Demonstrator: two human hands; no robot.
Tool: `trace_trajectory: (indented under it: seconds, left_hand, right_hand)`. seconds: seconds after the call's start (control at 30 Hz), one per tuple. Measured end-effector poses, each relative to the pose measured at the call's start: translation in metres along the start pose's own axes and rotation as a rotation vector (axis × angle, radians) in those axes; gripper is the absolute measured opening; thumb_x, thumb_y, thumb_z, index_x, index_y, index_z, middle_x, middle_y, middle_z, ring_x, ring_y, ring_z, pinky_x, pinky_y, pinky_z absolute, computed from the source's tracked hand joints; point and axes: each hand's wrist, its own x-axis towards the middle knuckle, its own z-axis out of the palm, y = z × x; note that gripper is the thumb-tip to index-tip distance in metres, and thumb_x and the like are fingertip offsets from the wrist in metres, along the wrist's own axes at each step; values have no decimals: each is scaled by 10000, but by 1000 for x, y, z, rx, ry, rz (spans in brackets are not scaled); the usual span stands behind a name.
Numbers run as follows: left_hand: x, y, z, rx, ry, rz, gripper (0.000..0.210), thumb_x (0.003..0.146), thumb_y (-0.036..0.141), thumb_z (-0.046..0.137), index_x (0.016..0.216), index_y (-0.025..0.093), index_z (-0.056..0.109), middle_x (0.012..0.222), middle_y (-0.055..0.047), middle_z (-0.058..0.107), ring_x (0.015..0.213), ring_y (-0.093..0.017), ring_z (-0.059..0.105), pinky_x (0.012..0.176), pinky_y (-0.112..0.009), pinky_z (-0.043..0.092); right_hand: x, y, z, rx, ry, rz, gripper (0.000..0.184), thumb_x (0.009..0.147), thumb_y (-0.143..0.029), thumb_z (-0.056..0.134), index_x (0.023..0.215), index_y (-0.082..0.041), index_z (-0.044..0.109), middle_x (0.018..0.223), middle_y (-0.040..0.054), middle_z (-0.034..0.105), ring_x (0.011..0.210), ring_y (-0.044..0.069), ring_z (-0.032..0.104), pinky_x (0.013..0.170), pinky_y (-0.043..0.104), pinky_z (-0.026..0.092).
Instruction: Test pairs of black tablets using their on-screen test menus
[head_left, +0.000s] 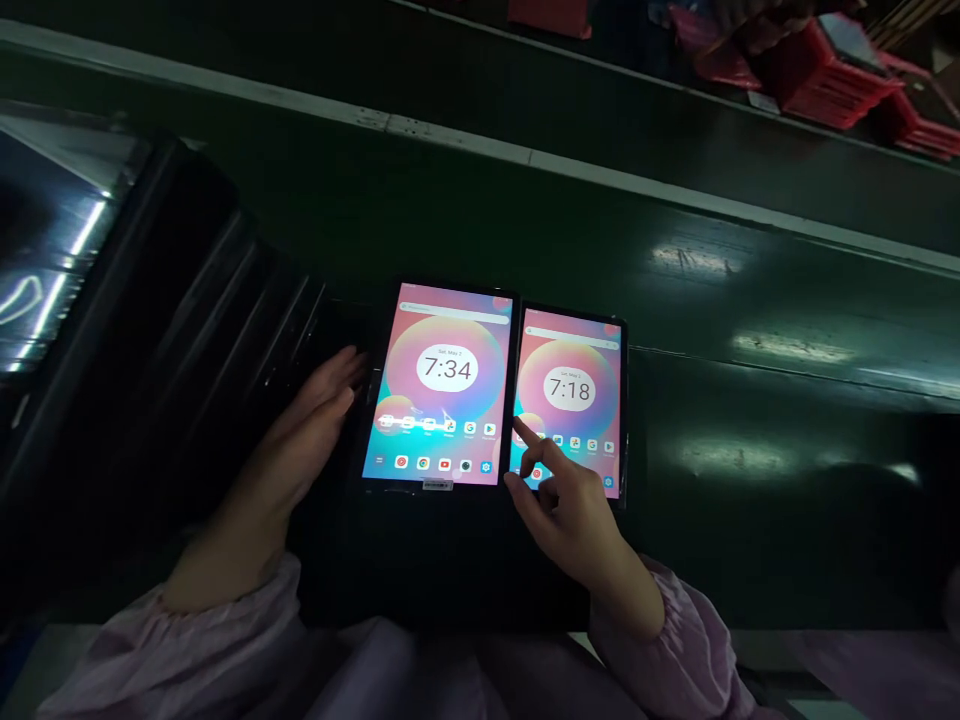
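Observation:
Two lit tablets lie side by side on a dark surface, each showing a colourful home screen. The larger left tablet reads 7:34 and has a small barcode label at its bottom edge. The right tablet reads 7:18. My left hand is open, its fingers stretched out just beside the left tablet's left side, holding nothing. Over the lower left corner of the right tablet is my right hand. Its index finger and thumb reach apart to the seam between the tablets; the other fingers are curled.
To my left stands a row of dark, glossy panels, with a reflective screen at the far left. A pale strip crosses the green bench. Stacked red trays and another person's hand are at top right.

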Motion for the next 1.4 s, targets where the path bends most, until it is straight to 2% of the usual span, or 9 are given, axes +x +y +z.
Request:
trace_trajectory:
  seconds: [0.17,0.3,0.47,0.57,0.7,0.83,0.97,1.23,1.4]
  left_hand:
    - [-6,-1,1,-133,10,-32,725,534,268,870,1249,334,766,1610,-32,613,1670,-376,281,1358,-603,263]
    - [-6,-4,-7,-157,-66,-15,800,488,173,846,1264,355,776,1587,-11,631,1672,-381,274,1330,-591,344]
    - [-2,-15,-30,39,-293,83,989,645,230,940,1543,441,584,1745,21,451,1706,-357,169,1307,-576,387]
    - [-2,-16,-35,156,-339,135,1062,734,296,942,1658,430,434,1799,-8,352,1712,-363,127,1311,-584,369]
    - [-8,-10,-31,155,-360,123,1125,768,286,910,1716,417,318,1810,-42,325,1701,-366,186,1323,-595,328]
    - [-16,-5,-24,128,-314,151,1043,812,276,844,1711,420,335,1806,-22,338,1698,-339,209,1338,-562,309]
    - [-19,-4,-22,172,-327,173,1019,824,302,843,1705,421,346,1812,-11,326,1698,-350,205,1354,-585,257]
    - [-20,-2,-23,185,-336,168,987,833,253,845,1689,422,383,1823,26,292,1713,-343,122,1364,-609,171]
    - [-22,2,-23,208,-350,132,1007,839,268,829,1712,380,340,1841,34,229,1718,-342,51,1367,-607,151]
  right_hand:
    - [1,-4,6,-51,-23,8,163,1054,-418,612,1029,-257,603,927,78,798,477,157,624,492,274,447]
    - [3,-3,1,-79,15,-87,129,1062,-349,589,1028,-240,648,839,47,773,414,123,562,447,258,401]
    - [5,7,-27,-163,46,-393,237,1028,-126,537,889,-196,716,641,-24,721,395,68,495,412,225,324]
    - [4,11,-35,-221,9,-475,284,1008,-86,530,829,-185,727,663,-14,760,387,60,476,414,226,351]
    - [2,14,-34,-285,-36,-482,300,1010,-84,518,853,-169,759,776,27,827,414,72,552,423,232,410]
    - [1,14,-35,-298,-33,-489,342,1015,-83,516,762,-175,728,783,31,833,421,70,567,418,230,425]
    - [1,16,-36,-286,-14,-489,341,1014,-84,537,742,-190,713,821,37,847,417,67,569,418,230,434]
    - [3,16,-34,-273,-31,-492,332,1067,-114,535,807,-165,735,862,49,858,492,97,692,464,233,500]
    - [3,16,-33,-268,-21,-480,315,1067,-120,537,838,-174,745,788,27,837,471,91,667,442,234,462]
